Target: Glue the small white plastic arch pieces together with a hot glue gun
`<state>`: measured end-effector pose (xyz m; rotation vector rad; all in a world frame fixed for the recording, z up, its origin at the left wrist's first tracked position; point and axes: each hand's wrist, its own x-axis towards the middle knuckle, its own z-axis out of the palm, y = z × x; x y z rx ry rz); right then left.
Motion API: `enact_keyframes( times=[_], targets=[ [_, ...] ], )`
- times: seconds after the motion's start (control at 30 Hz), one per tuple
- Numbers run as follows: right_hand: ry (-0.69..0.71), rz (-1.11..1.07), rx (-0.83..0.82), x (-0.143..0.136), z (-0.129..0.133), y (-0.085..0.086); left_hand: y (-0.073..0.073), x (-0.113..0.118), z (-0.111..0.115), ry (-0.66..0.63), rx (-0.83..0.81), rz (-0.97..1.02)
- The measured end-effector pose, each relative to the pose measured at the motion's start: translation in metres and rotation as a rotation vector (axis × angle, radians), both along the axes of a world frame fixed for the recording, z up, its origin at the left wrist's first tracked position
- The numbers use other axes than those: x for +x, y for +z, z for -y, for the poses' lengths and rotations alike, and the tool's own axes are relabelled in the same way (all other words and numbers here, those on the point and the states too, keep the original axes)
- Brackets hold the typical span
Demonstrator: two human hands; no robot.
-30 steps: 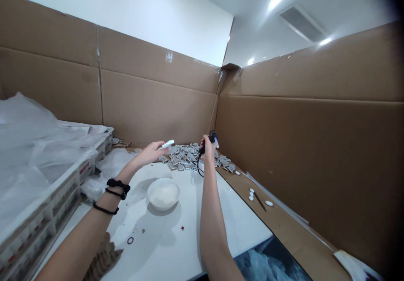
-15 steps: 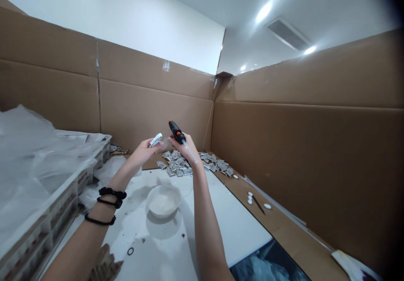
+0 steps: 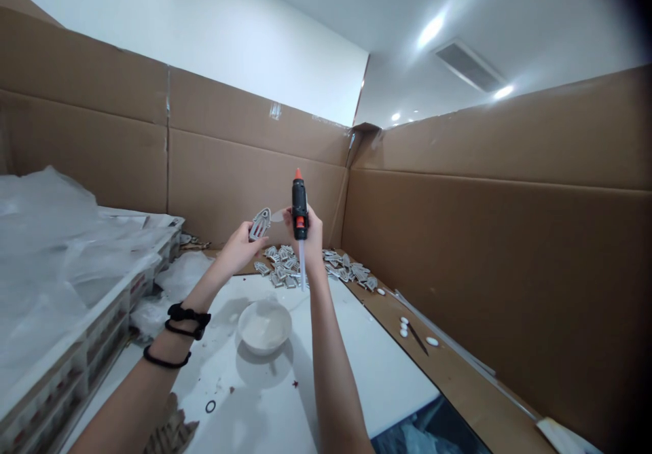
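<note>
My left hand [image 3: 238, 249] is closed, pinching a small grey-white slotted piece [image 3: 261, 223] with a pointed top. My right hand [image 3: 314, 238] is wrapped round a black hot glue gun [image 3: 299, 199], its orange nozzle pointing upward. A clear glue stick [image 3: 302, 264] hangs out of the gun's rear end. Between the two hands shows a thin translucent bit [image 3: 277, 216], near the right fingertips; I cannot tell what it is. Below the hands stands a white bowl [image 3: 265, 328] on the white board [image 3: 239, 420]. Behind my right wrist lies a pile of similar slotted pieces [image 3: 351, 269].
Tall cardboard walls [image 3: 244, 168] enclose the back and right. At left, plastic sheeting [image 3: 56, 236] covers a white crate [image 3: 106, 335]. Several white oval pieces [image 3: 432, 341] and a thin dark tool [image 3: 418, 340] lie at right. A black ring [image 3: 210, 406] rests in front.
My right hand has turned the glue gun from leaning left to nearly upright and shifted it slightly right. My left hand has rotated the slotted piece, so its slotted face now shows.
</note>
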<state>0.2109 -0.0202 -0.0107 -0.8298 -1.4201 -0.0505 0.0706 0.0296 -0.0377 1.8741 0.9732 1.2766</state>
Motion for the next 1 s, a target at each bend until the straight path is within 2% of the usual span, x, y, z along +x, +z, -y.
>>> enact_keyframes(
  times=[0.17,0.53,0.67,0.8,1.0],
  targets=[
    [-0.069,0.142,0.093,-0.002,-0.003,-0.004,0.002,0.006,0.013,-0.096,-0.069,0.024],
    [-0.079,0.251,0.061,-0.002,-0.001,-0.006,0.008,0.014,0.028,-0.091,-0.084,0.038],
    [0.012,0.305,0.055,-0.001,0.002,-0.006,0.004,0.015,0.024,-0.064,-0.001,0.019],
    [0.137,0.286,-0.029,0.0,0.003,-0.006,0.005,0.013,0.022,-0.05,0.013,0.039],
    [0.213,0.201,-0.12,-0.001,-0.003,-0.009,0.01,0.009,0.026,-0.11,0.013,0.133]
  ],
)
